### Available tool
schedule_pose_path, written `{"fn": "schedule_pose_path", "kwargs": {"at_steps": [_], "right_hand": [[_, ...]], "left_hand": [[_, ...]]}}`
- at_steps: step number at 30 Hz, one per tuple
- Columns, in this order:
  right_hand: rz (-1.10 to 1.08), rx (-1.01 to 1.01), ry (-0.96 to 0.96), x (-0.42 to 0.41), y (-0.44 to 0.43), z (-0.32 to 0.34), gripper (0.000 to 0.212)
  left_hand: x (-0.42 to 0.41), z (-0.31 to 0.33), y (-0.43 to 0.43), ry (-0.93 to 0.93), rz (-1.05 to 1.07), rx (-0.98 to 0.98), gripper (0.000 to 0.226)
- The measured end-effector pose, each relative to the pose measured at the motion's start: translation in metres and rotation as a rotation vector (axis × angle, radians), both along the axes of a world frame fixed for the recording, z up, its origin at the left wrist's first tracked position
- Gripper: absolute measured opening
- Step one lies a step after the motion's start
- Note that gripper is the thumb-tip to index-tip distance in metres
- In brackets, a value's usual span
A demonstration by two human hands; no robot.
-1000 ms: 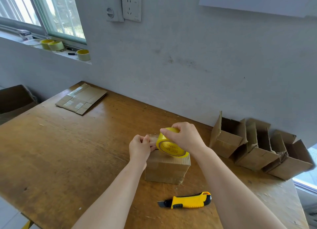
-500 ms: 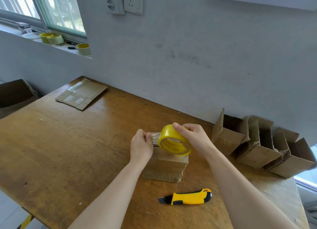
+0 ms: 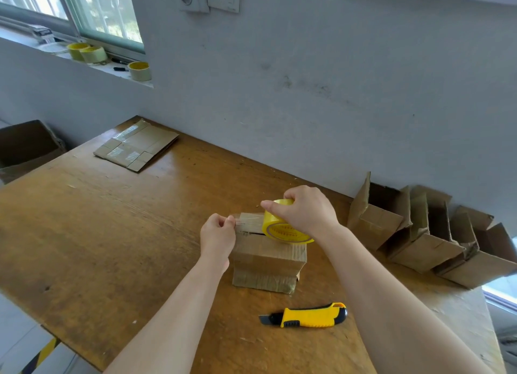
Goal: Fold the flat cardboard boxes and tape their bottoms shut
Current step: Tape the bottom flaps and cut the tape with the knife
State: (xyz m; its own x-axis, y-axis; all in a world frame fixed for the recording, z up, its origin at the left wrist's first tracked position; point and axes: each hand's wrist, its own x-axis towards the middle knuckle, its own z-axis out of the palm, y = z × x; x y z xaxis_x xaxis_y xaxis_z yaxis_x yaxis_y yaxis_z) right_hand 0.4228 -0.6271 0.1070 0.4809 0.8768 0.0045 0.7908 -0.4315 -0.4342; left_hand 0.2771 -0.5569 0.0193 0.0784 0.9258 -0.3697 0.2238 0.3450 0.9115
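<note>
A small folded cardboard box (image 3: 267, 264) stands on the wooden table (image 3: 112, 228) with its closed flaps facing up. My right hand (image 3: 303, 210) grips a yellow tape roll (image 3: 282, 225) that rests on the box's top. My left hand (image 3: 218, 235) pinches the free end of the clear tape strip (image 3: 249, 219) at the box's left edge. The strip stretches from my left fingers to the roll, across the flap seam.
A yellow utility knife (image 3: 307, 315) lies in front of the box. Several folded boxes (image 3: 425, 233) lean in a row at the right against the wall. A flat cardboard stack (image 3: 137, 148) lies at the far left corner. Spare tape rolls (image 3: 89, 53) sit on the windowsill.
My right hand has lowered the roll back onto the box's top and drawn it to the right, so a longer strip of tape lies between my hands. My left hand stays at the box's left edge.
</note>
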Motion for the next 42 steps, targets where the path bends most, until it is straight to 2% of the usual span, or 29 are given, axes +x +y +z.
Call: {"fn": "schedule_pose_path", "kwargs": {"at_steps": [5, 7, 10, 14, 19, 22, 23, 25, 29, 36, 42], "right_hand": [[0.055, -0.071, -0.039, -0.018, 0.015, -0.003, 0.049], [0.054, -0.086, -0.058, -0.02, 0.019, -0.004, 0.049], [0.054, -0.103, -0.083, -0.021, 0.019, -0.002, 0.06], [0.061, -0.126, -0.109, -0.026, 0.015, -0.007, 0.045], [0.053, -0.142, -0.125, -0.03, 0.015, -0.011, 0.051], [0.083, -0.154, -0.151, -0.031, 0.01, -0.021, 0.043], [0.09, -0.145, -0.153, -0.032, 0.007, -0.024, 0.047], [0.091, -0.116, -0.158, -0.032, 0.004, -0.026, 0.058], [0.053, -0.099, -0.11, -0.026, 0.004, -0.026, 0.065], [0.027, -0.116, -0.047, -0.016, 0.011, -0.025, 0.064], [0.028, -0.14, -0.049, -0.009, 0.022, -0.029, 0.064]], "left_hand": [[-0.013, -0.006, 0.01, -0.123, 0.076, -0.15, 0.028], [-0.015, -0.006, 0.012, -0.096, 0.049, -0.144, 0.027], [-0.014, -0.007, 0.012, -0.07, 0.021, -0.143, 0.026], [-0.014, -0.016, 0.011, -0.018, -0.016, -0.16, 0.025], [-0.014, -0.023, 0.011, 0.031, -0.055, -0.163, 0.02], [-0.016, -0.03, 0.007, 0.048, -0.064, -0.184, 0.024], [-0.016, -0.033, 0.006, 0.057, -0.069, -0.185, 0.023], [-0.015, -0.038, 0.006, 0.077, -0.086, -0.166, 0.02], [-0.011, -0.035, 0.008, 0.104, -0.105, -0.058, 0.018], [-0.002, -0.033, 0.018, 0.19, -0.179, 0.031, 0.017], [0.008, -0.04, 0.026, 0.226, -0.195, -0.01, 0.021]]}}
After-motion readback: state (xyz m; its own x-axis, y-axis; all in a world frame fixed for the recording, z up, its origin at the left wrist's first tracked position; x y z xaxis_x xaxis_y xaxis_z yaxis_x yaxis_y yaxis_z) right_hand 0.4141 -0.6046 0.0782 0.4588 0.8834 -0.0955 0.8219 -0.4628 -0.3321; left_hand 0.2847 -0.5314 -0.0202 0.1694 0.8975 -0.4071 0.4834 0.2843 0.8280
